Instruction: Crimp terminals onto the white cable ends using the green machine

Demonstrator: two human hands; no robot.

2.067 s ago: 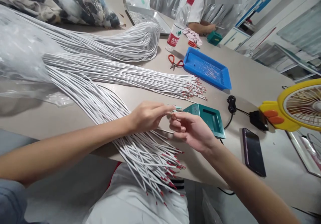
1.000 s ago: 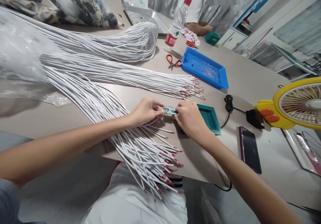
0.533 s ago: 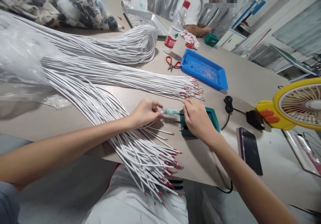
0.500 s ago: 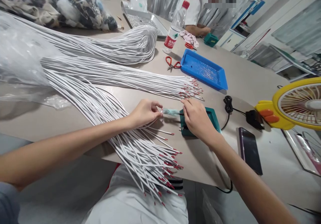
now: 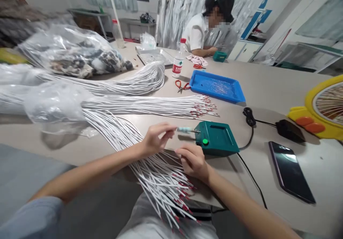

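Note:
My left hand [image 5: 158, 139] is at the free end of a pale blue-green sleeve [image 5: 184, 129], its fingers bent and nearly pinched; anything between them is too small to make out. That sleeve sits on a thin metal shaft coming out of a green box-shaped machine [image 5: 222, 135] with a bright green button [image 5: 205, 142]. My right hand [image 5: 193, 160] is curled closed in front of the machine, apart from it, above the red ends of a bundle of white cables [image 5: 158, 171]. What its fingertips hold is hidden. This bundle passes beneath my left forearm and over the table's front edge.
A second white cable bundle [image 5: 142, 105] and a looped one [image 5: 150, 78] lie behind. Farther back are red-handled snips [image 5: 182, 86], a blue tray [image 5: 195, 82] and a water bottle [image 5: 178, 60]. At right are a phone [image 5: 291, 171], black cord [image 5: 249, 116] and yellow fan [image 5: 308, 119]. A co-worker [image 5: 198, 33] sits opposite.
My right hand has come off the green machine, down and toward me, uncovering its top and button. My left hand stays near the sleeve's end. The head view has tilted up.

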